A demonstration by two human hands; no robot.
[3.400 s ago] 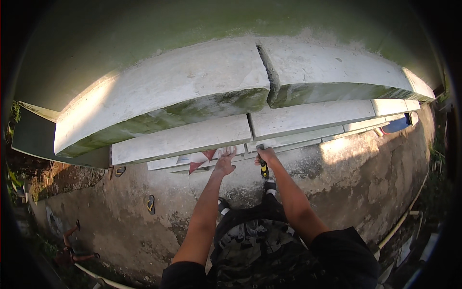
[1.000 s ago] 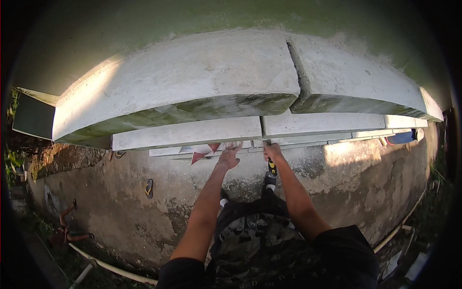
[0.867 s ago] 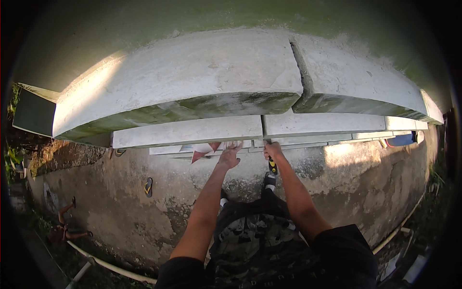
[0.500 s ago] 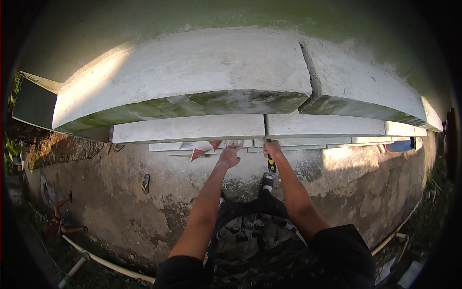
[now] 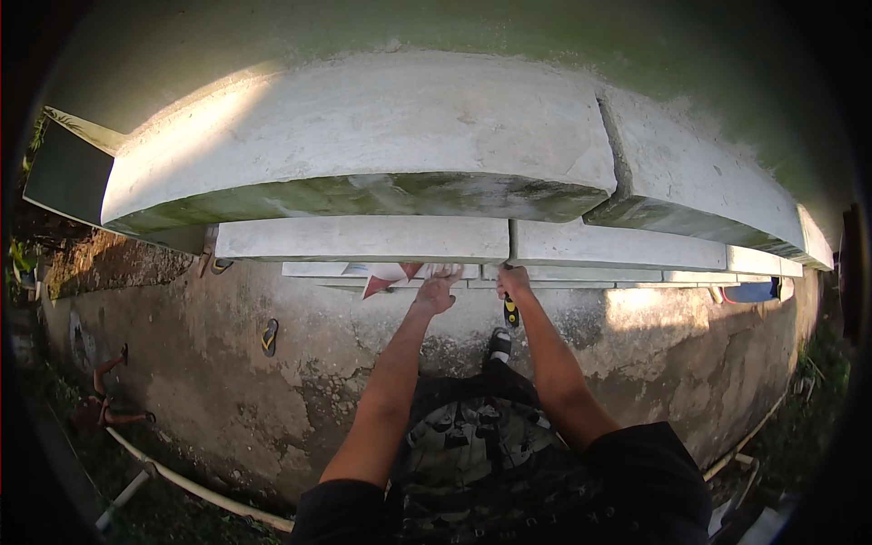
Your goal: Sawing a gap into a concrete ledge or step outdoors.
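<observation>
Below a pale upper ledge [image 5: 354,127] with a mossy front, a second white ledge [image 5: 363,236] is split by a narrow vertical gap [image 5: 512,240]. My left hand [image 5: 435,292] reaches under it, fingers stretched out over a lower white surface, beside a red-and-white piece [image 5: 381,283] that looks like a sheet or sack. My right hand [image 5: 510,282] is closed round a black-and-yellow handled tool [image 5: 511,311] at the lower edge, just below the gap. The tool's working end is hidden.
A loose flip-flop [image 5: 270,336] lies on the stained concrete ground [image 5: 218,381]. Another person's legs [image 5: 113,391] show at lower left. Pale pipes [image 5: 200,495] run along planted edges. A blue object [image 5: 749,292] sits at the right end of the ledges.
The view has shifted, so the upper ledge's crack appears farther right. Both hands stay at the lower ledges, the right still round the tool and the left still outstretched.
</observation>
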